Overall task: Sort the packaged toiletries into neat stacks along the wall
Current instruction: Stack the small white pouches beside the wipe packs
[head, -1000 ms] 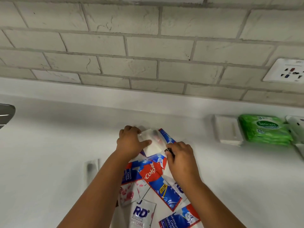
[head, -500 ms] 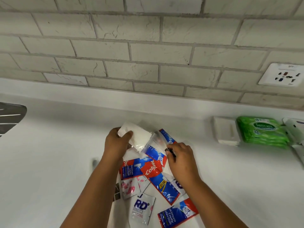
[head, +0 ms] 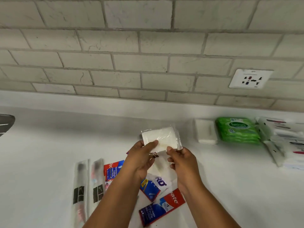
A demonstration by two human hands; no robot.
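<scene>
Step now: one pack is picked up, ready to go to a stack by the wall. Both hands hold a white pad in a clear wrapper (head: pixel 160 139) up in the air, mid frame, above the messy pile.

Left hand (head: pixel 142 159): thumb lies flat on the front of the pack, other fingers curl behind it, so it pinches the pack's lower left part. Right hand (head: pixel 181 159): fingers curled, thumb & first finger nip the wrapper's lower right corner. Both hands are closed on the same pack, not wide open.

Still to sort, lower middle of the frame on the bench (head: pixel 230 178): red & blue toothpaste packs (head: pixel 162 208), a small white sachet w/ purple letters (head: pixel 160 182), and 2 long wrapped toothbrushes (head: pixel 88 183) at lower left.

Stacks so far sit at the right, near the wall: a white stack (head: pixel 206 132), green wipes (head: pixel 237 130) just beside it, more white packs (head: pixel 284 139) at far right.

Next move, I think: carry the pack right & set it flat on the white stack, if it's the same kind. Edges need to line up. The wrapper looks slippery, so it could slide off.
</scene>
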